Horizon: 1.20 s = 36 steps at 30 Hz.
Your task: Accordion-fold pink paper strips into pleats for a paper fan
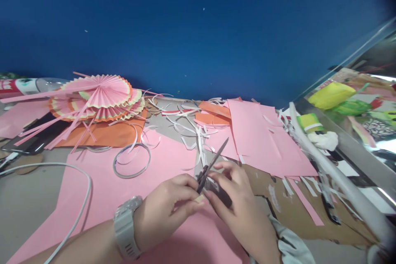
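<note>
Dark scissors (pixel 216 156) point up and to the right, with my right hand (pixel 232 198) wrapped round their handles. Beside them, my left hand (pixel 173 202) pinches a small pale yellowish piece (pixel 199 199) between thumb and fingers, close to the scissors. A grey watch (pixel 126 227) is on my left wrist. Both hands are over a large pink sheet (pixel 105 189). On this sheet lies a thin round ring (pixel 117 170), up and to the left of my hands.
Pleated pink and orange paper fans (pixel 107 95) lie at the back left beside a bottle (pixel 34 86). More pink sheets (pixel 262 140), white strips (pixel 199 144) and brown cardboard (pixel 287 208) are to the right. A white cable (pixel 88 198) crosses the left side.
</note>
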Each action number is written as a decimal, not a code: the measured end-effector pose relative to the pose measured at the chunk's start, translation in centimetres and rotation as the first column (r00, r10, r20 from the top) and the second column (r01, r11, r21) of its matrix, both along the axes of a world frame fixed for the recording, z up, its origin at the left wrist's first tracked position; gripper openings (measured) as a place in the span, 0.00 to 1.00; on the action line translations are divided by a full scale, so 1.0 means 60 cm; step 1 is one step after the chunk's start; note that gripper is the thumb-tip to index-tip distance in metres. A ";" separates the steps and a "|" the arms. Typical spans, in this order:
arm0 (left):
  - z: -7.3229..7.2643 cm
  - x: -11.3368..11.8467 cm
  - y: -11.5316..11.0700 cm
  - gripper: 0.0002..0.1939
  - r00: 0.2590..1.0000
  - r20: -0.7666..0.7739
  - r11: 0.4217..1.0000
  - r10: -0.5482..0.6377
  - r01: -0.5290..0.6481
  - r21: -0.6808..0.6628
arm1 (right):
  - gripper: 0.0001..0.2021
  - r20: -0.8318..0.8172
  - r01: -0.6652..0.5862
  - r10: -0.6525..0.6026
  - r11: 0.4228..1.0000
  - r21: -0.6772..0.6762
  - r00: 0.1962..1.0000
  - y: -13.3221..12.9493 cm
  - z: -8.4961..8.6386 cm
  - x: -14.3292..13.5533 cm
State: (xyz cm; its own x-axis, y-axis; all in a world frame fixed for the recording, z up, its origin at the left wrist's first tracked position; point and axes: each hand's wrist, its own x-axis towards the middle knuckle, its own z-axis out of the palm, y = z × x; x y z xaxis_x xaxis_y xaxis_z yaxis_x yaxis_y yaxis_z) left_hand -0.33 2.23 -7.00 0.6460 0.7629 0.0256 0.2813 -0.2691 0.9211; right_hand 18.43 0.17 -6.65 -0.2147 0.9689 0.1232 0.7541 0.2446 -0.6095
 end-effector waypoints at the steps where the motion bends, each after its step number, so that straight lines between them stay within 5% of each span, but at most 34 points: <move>1: 0.000 0.000 -0.002 0.10 1.000 -0.011 1.000 -0.016 0.016 0.006 | 0.09 -0.035 -0.003 0.002 1.000 -0.026 0.999 0.001 0.000 -0.003; 8: 0.004 -0.002 -0.012 0.09 0.997 0.045 0.998 -0.065 0.064 0.015 | 0.10 -0.328 -0.060 -0.043 0.953 -0.297 0.944 -0.001 -0.010 -0.013; 16: -0.002 -0.004 -0.007 0.10 0.990 0.125 0.997 0.071 -0.071 0.000 | 0.10 -0.479 0.013 -0.173 0.948 -0.319 0.861 0.000 0.001 0.019; 20: -0.005 -0.004 0.001 0.17 0.991 0.077 0.983 0.109 -0.096 -0.154 | 0.20 -0.434 -0.269 0.044 0.840 -0.472 0.900 -0.002 0.015 0.054; 23: -0.004 -0.003 0.002 0.16 0.988 0.099 0.975 0.119 -0.098 -0.200 | 0.24 -0.264 -0.258 0.141 0.833 -0.488 0.954 -0.002 0.029 0.062; 26: -0.003 -0.002 0.001 0.17 0.988 0.094 0.972 0.119 -0.097 -0.213 | 0.18 -0.152 -0.241 0.191 0.841 -0.484 0.970 0.001 0.042 0.055; 36: -0.005 -0.005 0.004 0.10 0.989 0.118 0.982 0.093 -0.071 -0.177 | 0.18 0.054 -0.124 0.172 0.863 -0.489 0.984 -0.006 0.043 0.045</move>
State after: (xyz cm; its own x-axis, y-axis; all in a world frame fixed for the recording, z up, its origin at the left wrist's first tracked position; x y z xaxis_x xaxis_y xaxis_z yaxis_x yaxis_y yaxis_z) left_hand -0.64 2.45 -7.27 0.5811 0.8131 -0.0336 0.1751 -0.0846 0.9809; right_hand 21.10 -0.20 -4.06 -0.3479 0.8578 -0.3783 0.7912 0.0521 -0.6094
